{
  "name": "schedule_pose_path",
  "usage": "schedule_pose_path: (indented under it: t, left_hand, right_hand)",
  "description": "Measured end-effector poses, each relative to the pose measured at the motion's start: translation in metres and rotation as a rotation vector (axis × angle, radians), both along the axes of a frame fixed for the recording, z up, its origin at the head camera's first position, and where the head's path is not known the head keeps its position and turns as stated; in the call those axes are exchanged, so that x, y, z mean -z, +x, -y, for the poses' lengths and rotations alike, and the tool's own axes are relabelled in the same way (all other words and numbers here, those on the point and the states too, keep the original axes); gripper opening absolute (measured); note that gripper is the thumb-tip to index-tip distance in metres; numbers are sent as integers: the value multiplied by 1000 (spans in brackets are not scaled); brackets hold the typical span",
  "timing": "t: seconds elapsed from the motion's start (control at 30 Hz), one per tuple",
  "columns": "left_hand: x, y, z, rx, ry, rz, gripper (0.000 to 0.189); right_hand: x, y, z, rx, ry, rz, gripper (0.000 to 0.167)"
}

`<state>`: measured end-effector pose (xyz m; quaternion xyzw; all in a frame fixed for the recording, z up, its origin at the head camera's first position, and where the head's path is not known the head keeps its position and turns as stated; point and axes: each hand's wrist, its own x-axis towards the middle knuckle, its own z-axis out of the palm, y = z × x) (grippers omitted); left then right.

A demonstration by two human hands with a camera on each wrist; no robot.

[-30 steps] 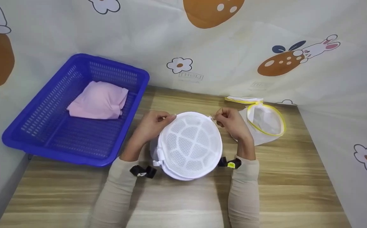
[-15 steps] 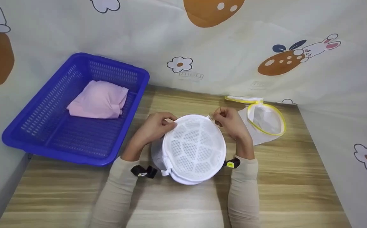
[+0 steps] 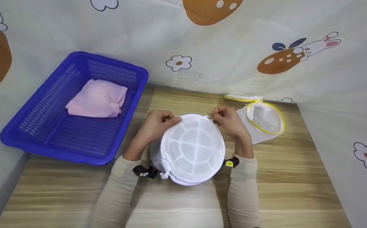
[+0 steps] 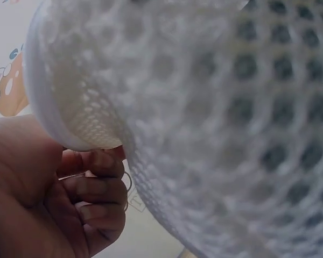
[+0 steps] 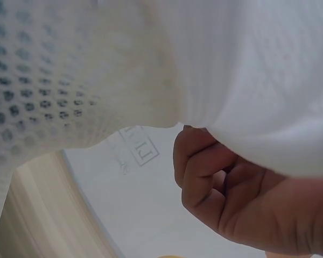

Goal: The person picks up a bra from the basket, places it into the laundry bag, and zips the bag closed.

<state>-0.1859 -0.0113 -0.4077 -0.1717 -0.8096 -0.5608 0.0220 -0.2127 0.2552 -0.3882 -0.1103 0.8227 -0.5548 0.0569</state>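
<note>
A round white mesh laundry bag [image 3: 194, 148] stands in front of me, its circular top turned up toward the head view. My left hand [image 3: 156, 126] pinches the rim at the upper left, thumb on top; in the left wrist view its other fingers [image 4: 99, 199] curl under the white edge. At the rim's upper right, my right hand [image 3: 229, 122] pinches the bag by a small white tab [image 3: 207, 117], probably the zipper pull. Curled fingers [image 5: 199, 166] show right at the edge in the right wrist view. A white fabric tab [image 3: 164, 174] sticks out at the bag's lower left.
To the left is a blue plastic basket [image 3: 75, 160] with a folded pink cloth [image 3: 98, 98] inside. Another white mesh bag [image 3: 258, 139] with yellow trim lies behind my right hand. A patterned sheet [image 3: 228, 60] walls off the wooden table [image 3: 291, 186].
The white bag has shifted slightly right and toward me. My left thumb has slid a little along the rim; the right hand keeps its pinch and has barely moved.
</note>
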Motion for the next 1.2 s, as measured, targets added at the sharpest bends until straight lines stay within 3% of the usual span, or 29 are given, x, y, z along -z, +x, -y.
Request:
schedule_pose_path:
  t: [0.33, 0.67, 1.1, 1.2]
  left_hand:
    - [-1, 0, 1, 27, -1, -6, 10]
    - [-1, 1, 1, -19, 23, -42, 8]
    - [0, -1, 0, -26, 33, -75, 7]
    - [1, -2, 1, -31, 30, -85, 6]
  right_hand:
    - [-5, 2, 5, -37, -32, 9, 14]
    - [-4, 2, 4, -32, -22, 4, 14]
    - [-3, 2, 3, -4, -10, -1, 14]
    - [-14, 9, 8, -16, -4, 5, 15]
